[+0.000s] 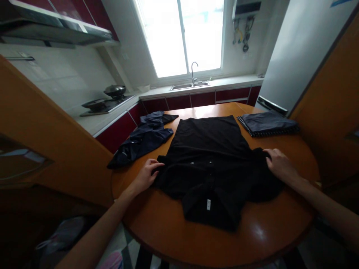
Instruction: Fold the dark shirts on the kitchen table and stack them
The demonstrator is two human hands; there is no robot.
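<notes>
A black polo shirt [210,157] lies spread on the round wooden table [157,224], collar toward me with a small white label showing. My left hand [146,175] pinches the shirt's left sleeve edge, fingers curled on the cloth. On the other side, my right hand [278,163] grips the right sleeve edge, fingers closed over the fabric.
A crumpled dark blue garment [143,140] lies at the table's left rim. A folded grey-blue garment [266,124] sits at the far right. Behind are a counter with sink [190,86], a stove with pans [108,100], and a fridge [297,56]. Wooden panels flank both sides.
</notes>
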